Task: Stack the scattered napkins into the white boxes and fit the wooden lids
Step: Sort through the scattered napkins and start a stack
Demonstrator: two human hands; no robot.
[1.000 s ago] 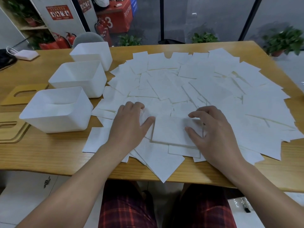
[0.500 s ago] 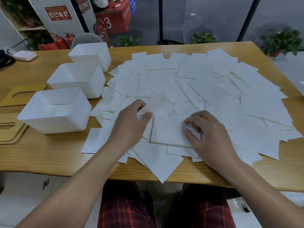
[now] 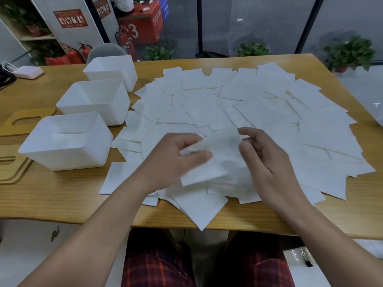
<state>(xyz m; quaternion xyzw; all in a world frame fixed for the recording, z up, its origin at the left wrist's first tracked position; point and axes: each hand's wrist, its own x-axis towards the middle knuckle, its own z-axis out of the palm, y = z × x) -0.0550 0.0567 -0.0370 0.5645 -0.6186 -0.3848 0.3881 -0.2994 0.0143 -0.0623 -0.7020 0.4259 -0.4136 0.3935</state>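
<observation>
Fingers point(image 3: 192, 157) of both hands pinch one lifted napkin point(image 3: 217, 160) between them, above the spread.

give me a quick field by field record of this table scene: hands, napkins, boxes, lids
left hand: pinches the lifted napkin at its left edge
right hand: at the napkin's right edge, fingers curled; grip blurred
loose napkins: spread in an overlapping layer across the table
near box: white, open, a few napkins inside
middle box: white, open
far box: white, open
wooden lids: lying flat left of the boxes, none fitted
progress: early, most napkins not yet boxed
</observation>
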